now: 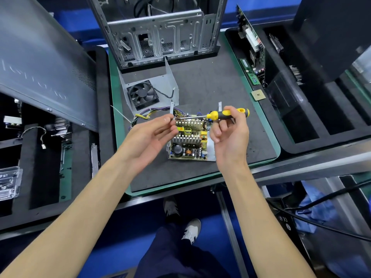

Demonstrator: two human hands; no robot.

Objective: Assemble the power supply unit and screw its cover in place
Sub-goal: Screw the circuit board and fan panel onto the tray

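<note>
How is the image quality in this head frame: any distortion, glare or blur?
Head view: strong wide-angle bending toward the edges, glare on the grey case panel, even overhead light with soft shadows; both hands, the screwdriver and the power supply board read sharp.

a single head-worn view looks steeply down and forward from above the person's own forearms; the wide lens bows the straight edges toward the frame's borders; the right hand (pixel 230 135) and left hand (pixel 152 135) sit near the centre, close to the lens, over the dark work mat (pixel 210 85); the open computer case (pixel 160 31) stands at the far edge, toward the top; the person's shoes (pixel 190 229) on the floor show at the bottom; no second view shares the scene
</note>
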